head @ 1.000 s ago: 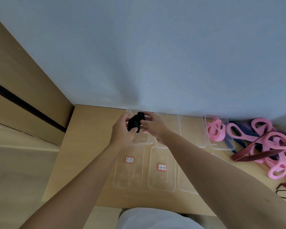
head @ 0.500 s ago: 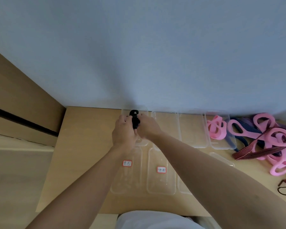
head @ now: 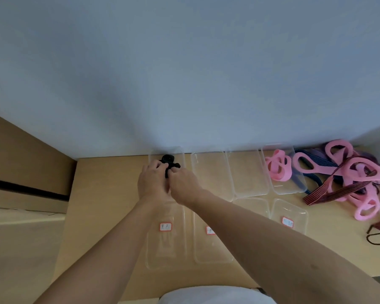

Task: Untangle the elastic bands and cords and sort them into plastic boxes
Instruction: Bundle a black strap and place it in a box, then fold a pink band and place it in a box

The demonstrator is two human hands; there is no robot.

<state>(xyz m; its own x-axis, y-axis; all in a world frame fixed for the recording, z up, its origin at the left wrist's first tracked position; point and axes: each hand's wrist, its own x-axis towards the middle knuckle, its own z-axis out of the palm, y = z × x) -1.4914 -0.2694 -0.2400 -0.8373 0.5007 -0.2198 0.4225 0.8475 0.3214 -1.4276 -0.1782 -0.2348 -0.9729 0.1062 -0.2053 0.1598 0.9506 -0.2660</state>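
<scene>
The left hand [head: 152, 183] and right hand [head: 184, 188], fingers curled, both pinch a bunched black band [head: 169, 163], held just over the far-left clear box [head: 181, 155]; well to the right of that grip lies the pink tangle [head: 379, 174]

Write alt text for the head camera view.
The left hand and right hand grip a black elastic band over the far-left clear box on a wooden table. The rightmost back box holds pink bands; a tangled pile of bands lies at right.
</scene>
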